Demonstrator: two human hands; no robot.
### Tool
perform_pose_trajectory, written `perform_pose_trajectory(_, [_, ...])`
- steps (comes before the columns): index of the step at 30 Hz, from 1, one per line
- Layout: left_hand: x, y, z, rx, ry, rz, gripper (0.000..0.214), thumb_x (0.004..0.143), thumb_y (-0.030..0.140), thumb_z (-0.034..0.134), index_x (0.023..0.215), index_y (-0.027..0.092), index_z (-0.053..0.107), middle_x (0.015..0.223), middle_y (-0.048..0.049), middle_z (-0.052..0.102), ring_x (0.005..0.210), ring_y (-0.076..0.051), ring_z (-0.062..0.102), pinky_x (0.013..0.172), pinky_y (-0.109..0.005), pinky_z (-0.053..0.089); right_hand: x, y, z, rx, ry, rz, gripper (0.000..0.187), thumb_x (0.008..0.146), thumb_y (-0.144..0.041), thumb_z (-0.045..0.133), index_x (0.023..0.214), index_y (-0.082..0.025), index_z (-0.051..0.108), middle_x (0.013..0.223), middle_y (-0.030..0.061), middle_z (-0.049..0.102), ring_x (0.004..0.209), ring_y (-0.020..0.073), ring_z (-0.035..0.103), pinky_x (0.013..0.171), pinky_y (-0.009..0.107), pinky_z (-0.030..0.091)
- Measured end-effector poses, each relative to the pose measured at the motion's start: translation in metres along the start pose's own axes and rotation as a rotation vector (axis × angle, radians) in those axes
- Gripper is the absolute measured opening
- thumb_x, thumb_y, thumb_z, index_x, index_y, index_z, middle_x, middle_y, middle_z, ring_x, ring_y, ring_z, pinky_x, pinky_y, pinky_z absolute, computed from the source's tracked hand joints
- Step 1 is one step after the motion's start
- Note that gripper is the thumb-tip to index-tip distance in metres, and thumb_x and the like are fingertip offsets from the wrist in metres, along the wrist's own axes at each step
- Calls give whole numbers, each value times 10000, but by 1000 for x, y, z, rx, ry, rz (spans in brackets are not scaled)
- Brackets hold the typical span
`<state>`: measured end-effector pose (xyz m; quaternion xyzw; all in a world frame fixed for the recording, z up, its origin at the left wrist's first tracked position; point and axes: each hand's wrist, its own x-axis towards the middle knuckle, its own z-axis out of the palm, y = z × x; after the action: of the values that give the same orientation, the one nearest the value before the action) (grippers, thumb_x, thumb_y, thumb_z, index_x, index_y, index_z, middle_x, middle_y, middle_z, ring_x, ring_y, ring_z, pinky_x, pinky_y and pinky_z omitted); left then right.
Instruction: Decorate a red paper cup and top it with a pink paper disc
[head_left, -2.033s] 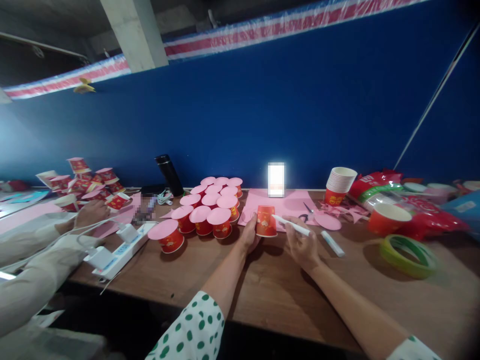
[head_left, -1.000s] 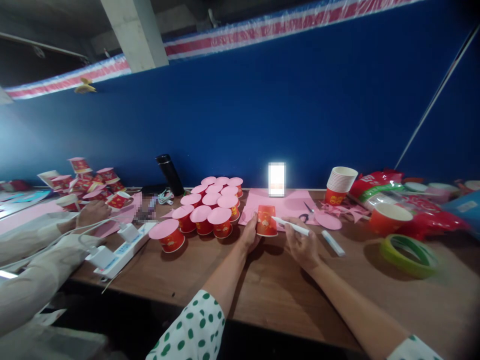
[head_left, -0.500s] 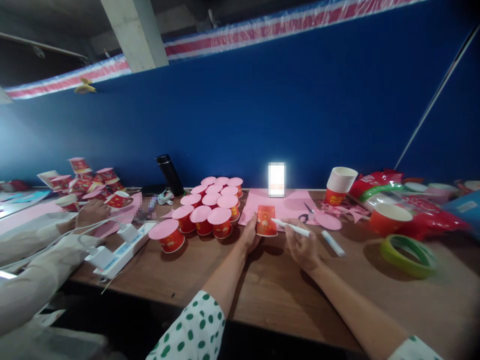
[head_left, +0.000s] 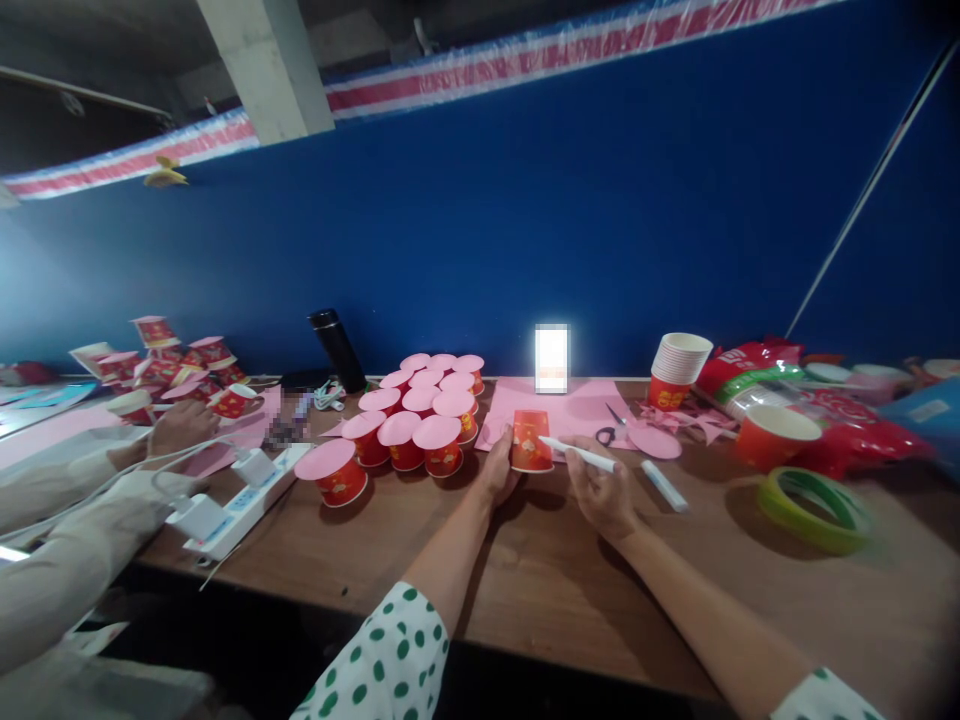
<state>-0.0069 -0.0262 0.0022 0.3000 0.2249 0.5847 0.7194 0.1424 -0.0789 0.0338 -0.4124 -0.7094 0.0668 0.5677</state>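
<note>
My left hand (head_left: pixel 501 465) grips a red paper cup (head_left: pixel 531 440) that stands upside down on a pink paper sheet (head_left: pixel 577 405). My right hand (head_left: pixel 600 490) holds a white pen (head_left: pixel 577 455), fingers closed round it, with the tip touching the cup's right base edge. Several red cups capped with pink paper discs (head_left: pixel 409 420) stand in a cluster just left of my left hand. A pen cap or glue stick (head_left: pixel 664 485) lies right of my right hand.
Scissors (head_left: pixel 609 430) and pink scraps (head_left: pixel 675 420) lie behind my right hand. A cup stack (head_left: pixel 679 370), an open red cup (head_left: pixel 776 435), red bags (head_left: pixel 825 405) and a green tape roll (head_left: pixel 814 510) sit right. A power strip (head_left: pixel 240 495), black flask (head_left: pixel 339 350) and another person's hands (head_left: pixel 180 425) are left.
The pen tip has crept a little left along the base of the cup. My left hand and the cup stay put.
</note>
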Motion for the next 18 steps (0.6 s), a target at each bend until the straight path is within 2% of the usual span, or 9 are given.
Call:
perform_pose_trajectory(4, [-1,0,0,9,-6,7,368,913,374,424,993,88,640,968,-131,707,1039,-238,627,991,-392,431,0,2,0,8,22,1,198,908,-255,457,927,-182,640,839,85,698,761,187,664,717,311,548])
perform_pose_trajectory(14, [-1,1,2,-1,38,-1,375,879,402,490,997,79,641,973,-139,706,1032,-253,630,996,-407,426,-3,9,3,41,35,40,202,906,-268,462,930,-188,646,852,84,704,753,188,678,747,320,558])
perform_pose_trajectory(18, [-1,1,0,5,32,2,373,898,390,456,983,81,648,940,-133,713,1027,-243,633,994,-396,431,-2,8,2,47,36,55,212,905,-284,464,922,-189,652,853,86,701,762,198,682,754,332,558])
